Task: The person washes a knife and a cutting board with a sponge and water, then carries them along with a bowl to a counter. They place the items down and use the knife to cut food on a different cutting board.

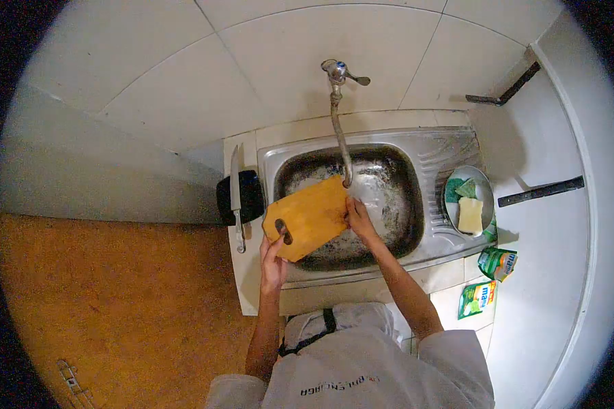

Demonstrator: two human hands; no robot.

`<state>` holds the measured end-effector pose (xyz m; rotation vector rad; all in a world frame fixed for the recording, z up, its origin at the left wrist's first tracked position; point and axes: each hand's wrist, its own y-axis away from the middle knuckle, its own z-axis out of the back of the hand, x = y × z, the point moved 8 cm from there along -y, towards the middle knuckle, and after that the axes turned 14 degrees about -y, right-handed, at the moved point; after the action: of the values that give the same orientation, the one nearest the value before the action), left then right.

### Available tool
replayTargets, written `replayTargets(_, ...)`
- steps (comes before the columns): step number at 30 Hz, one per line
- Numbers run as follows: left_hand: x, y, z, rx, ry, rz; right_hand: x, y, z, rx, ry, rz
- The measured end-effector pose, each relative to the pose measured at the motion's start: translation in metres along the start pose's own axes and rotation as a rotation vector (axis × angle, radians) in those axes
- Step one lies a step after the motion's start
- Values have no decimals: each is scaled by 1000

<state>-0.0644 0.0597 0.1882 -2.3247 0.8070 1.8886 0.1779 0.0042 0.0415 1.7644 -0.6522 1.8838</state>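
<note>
A wooden cutting board (pixel 312 213) is held tilted over the left part of the sink basin (pixel 389 249). My left hand (pixel 273 264) grips its lower left end, with the thumb at the dark handle slot. At the board's right edge, my right hand (pixel 359 219) is closed on it. The faucet spout (pixel 341 129) comes down close to the board's upper right corner. No water stream shows at its mouth.
Left of the sink, a large knife (pixel 236 194) lies across a black dish (pixel 252 198). A bowl (pixel 488 184) with a green sponge (pixel 453 190) and a pale yellow block (pixel 470 215) stands on the drainboard (pixel 450 153). Two green packets (pixel 496 264) lie at the lower right.
</note>
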Motion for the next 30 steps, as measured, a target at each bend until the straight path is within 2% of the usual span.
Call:
replayTargets(2,-4,4,2,-41,5,35,-4,-5,-6,47,-115,-148)
replayTargets(3,-10,5,-2,-41,5,33,4,-10,-7,48,-115,-146)
replayTargets(5,-11,5,-7,-81,30,136,12,-19,-7,43,-24,-293)
replayTargets(8,-3,0,-1,-59,62,127,52,-28,-9,69,161,-301)
replayTargets(11,-14,-1,-11,3,118,15,62,-37,-12,96,155,-276)
replayTargets(14,-17,-4,-9,2,74,9,70,-41,-15,94,258,-307)
replayTargets(18,-23,-2,-11,-35,28,48,86,-40,-16,92,252,-348)
replayTargets(21,-22,-2,-14,-44,11,103,84,-36,-11,80,222,-248)
replayTargets(23,-16,-5,-15,-1,9,70,60,-34,-7,86,21,-95)
replayTargets(24,-17,-5,-17,6,10,72,78,-28,2,80,24,-94)
replayTargets(26,-16,-5,-20,-8,-19,92,111,-5,4,158,-469,-558)
replayTargets(30,-8,-10,-24,-1,-34,110,80,0,18,307,-567,-401)
